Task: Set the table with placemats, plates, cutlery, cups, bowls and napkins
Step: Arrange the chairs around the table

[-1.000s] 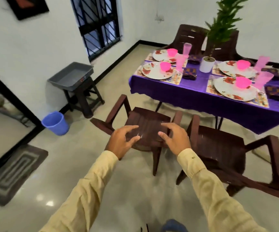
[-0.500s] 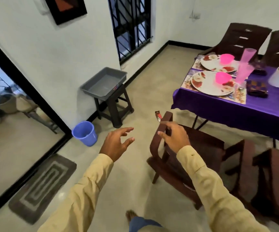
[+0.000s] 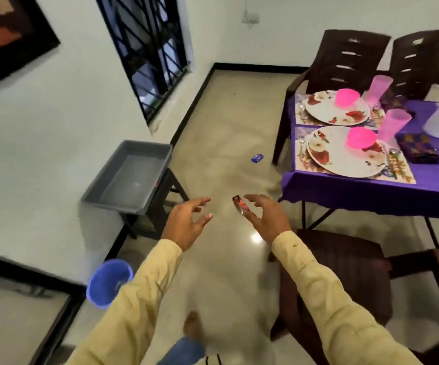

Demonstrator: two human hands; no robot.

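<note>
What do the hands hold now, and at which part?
Nothing: left hand and right hand are open. The red wrapper near the right thumb seems to lie on the floor.

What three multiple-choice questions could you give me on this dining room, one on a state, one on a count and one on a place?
1. The left hand and right hand are: A clenched into fists; B open, holding nothing; C clasped together.
2. Pink bowls in view on the purple-clothed table: A one; B two; C five.
3. The grey tub sits: A on that table; B in the left hand; C on a dark stool.
Answers: 1 B, the fingers are spread with nothing in them. 2 B, one stands on each floral plate. 3 C, its base rests on the stool's top.
</note>
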